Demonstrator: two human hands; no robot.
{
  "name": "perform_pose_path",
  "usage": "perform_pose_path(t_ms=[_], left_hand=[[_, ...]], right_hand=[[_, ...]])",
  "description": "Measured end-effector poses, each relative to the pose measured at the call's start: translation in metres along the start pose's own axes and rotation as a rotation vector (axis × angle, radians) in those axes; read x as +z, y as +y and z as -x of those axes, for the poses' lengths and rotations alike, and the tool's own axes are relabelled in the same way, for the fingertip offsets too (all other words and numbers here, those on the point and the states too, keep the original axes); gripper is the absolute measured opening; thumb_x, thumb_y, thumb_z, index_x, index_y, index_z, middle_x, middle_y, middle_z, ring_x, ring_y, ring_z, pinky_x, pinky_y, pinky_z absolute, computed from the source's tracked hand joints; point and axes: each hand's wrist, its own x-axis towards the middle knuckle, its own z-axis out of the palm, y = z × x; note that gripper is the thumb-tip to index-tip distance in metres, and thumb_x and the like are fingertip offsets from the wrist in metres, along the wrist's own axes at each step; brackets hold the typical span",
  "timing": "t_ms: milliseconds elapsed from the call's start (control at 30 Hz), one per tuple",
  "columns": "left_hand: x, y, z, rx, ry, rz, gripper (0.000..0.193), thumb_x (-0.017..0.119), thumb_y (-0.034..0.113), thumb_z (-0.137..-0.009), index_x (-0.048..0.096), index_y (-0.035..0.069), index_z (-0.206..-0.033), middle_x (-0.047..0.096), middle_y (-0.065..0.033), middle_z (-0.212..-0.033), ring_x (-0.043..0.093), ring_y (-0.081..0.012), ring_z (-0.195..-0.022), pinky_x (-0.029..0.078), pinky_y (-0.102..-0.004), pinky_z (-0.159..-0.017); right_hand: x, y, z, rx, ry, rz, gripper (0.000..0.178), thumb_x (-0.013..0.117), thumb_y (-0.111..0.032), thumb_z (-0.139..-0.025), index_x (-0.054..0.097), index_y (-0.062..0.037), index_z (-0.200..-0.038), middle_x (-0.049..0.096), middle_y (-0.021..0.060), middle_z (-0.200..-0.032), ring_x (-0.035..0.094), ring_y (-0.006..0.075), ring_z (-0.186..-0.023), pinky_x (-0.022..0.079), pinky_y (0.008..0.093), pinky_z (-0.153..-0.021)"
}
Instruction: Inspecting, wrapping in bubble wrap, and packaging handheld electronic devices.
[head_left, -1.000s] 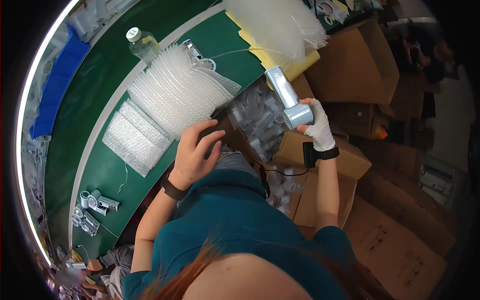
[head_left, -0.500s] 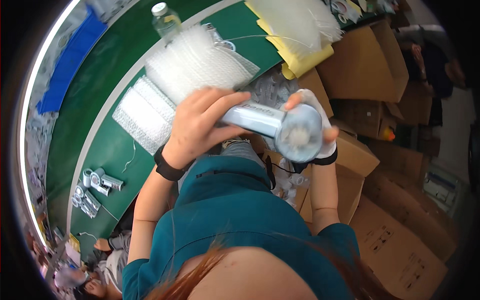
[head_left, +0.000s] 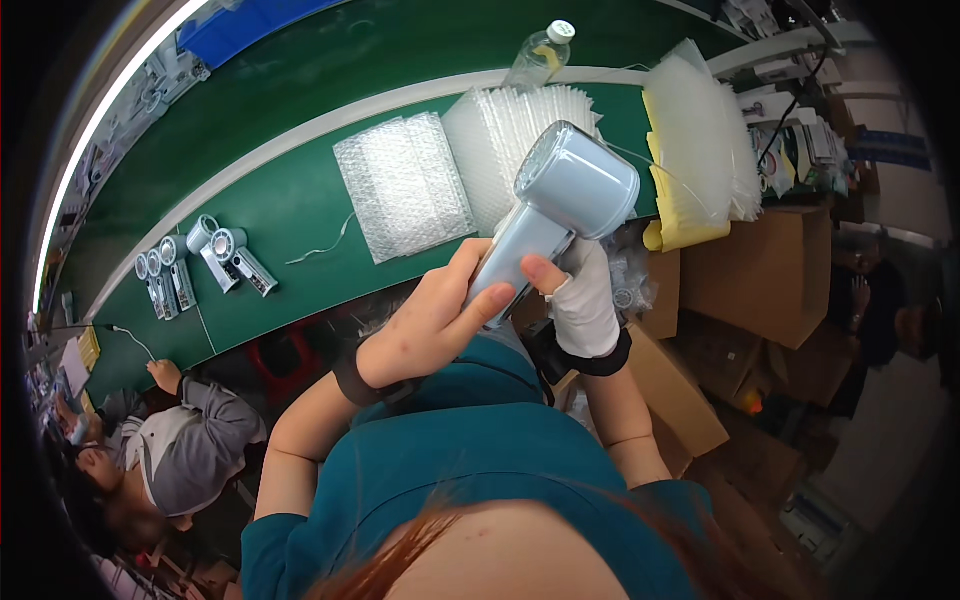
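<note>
In front of my chest I hold a light-blue handheld fan (head_left: 575,185), tilted with its round head up and to the right. My left hand (head_left: 435,318) is closed round the lower handle. Gripping the handle's other side is my right hand (head_left: 582,300), in a white glove that leaves thumb and finger tips bare. The underside of the handle is hidden by my fingers. Just beyond the fan lie a stack of white bubble-wrap bags (head_left: 490,135) and a flatter bubble-wrap pile (head_left: 400,185) on the green table.
Several similar fans (head_left: 200,255) lie on the table (head_left: 300,215) at the left. A clear bottle (head_left: 540,60) stands behind the bags. Foam sheets (head_left: 695,140) on yellow paper are at the right, above open cardboard boxes (head_left: 750,270). Another person (head_left: 190,440) sits at the lower left.
The fan has turned from lying crosswise to pointing up and away, its head now farther from me. My right hand has moved from the head to the handle. My view has swung left.
</note>
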Motion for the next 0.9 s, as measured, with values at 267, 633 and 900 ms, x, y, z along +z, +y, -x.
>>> perform_pose_path(t_ms=[267,633,900], left_hand=[[-0.047,-0.031,0.031,0.235,0.083,-0.343,0.041,0.055,0.022,-0.085,0.048,0.004,-0.12,0.057,-0.0132,-0.09,0.056,-0.0299,-0.084,0.045,-0.0357,-0.075],[-0.082,-0.134,0.011,0.228,0.279,-0.687,0.023,0.061,0.007,-0.078,0.058,0.004,-0.101,0.053,-0.0133,-0.083,0.055,-0.0304,-0.08,0.045,-0.0344,-0.072],[-0.032,-0.058,-0.001,0.044,-0.31,0.454,0.068,0.035,0.053,-0.092,0.029,-0.003,-0.132,0.048,-0.0105,-0.116,0.045,-0.0169,-0.108,0.034,-0.032,-0.096]], right_hand=[[0.04,0.015,0.002,-0.047,0.076,0.173,0.048,0.07,-0.025,-0.074,0.053,0.0032,-0.11,0.063,0.0143,-0.096,0.061,0.0192,-0.084,0.049,0.0304,-0.077],[0.087,0.018,0.013,0.212,0.079,0.04,0.06,0.062,-0.043,-0.073,0.048,0.005,-0.107,0.062,0.015,-0.08,0.058,0.0152,-0.069,0.047,0.0248,-0.065],[0.063,0.03,0.03,-0.006,0.346,0.662,0.036,0.06,-0.024,-0.085,0.052,0.0035,-0.106,0.062,0.0159,-0.08,0.063,0.0267,-0.071,0.048,0.0325,-0.062]])
